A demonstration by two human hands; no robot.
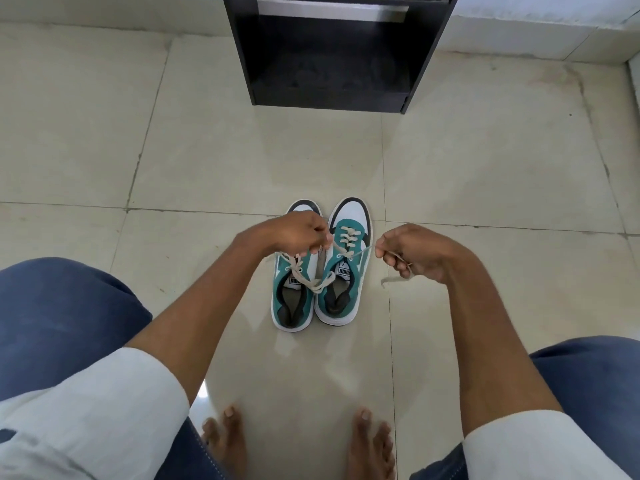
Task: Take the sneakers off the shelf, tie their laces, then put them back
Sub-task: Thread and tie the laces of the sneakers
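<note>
Two teal and white sneakers stand side by side on the tiled floor, toes pointing away from me. The left sneaker (292,299) has loose cream laces lying across its opening. The right sneaker (346,282) has its lace (360,252) pulled taut to both sides. My left hand (294,235) hovers over the left sneaker's toe and pinches one lace end. My right hand (412,252), to the right of the pair, grips the other end, whose tip dangles below the fist.
A black open shelf unit (332,53) stands on the floor straight ahead, its lower compartment holding nothing visible. My bare feet (298,441) and blue-trousered knees frame the bottom of the view. A low white ledge runs along the back wall.
</note>
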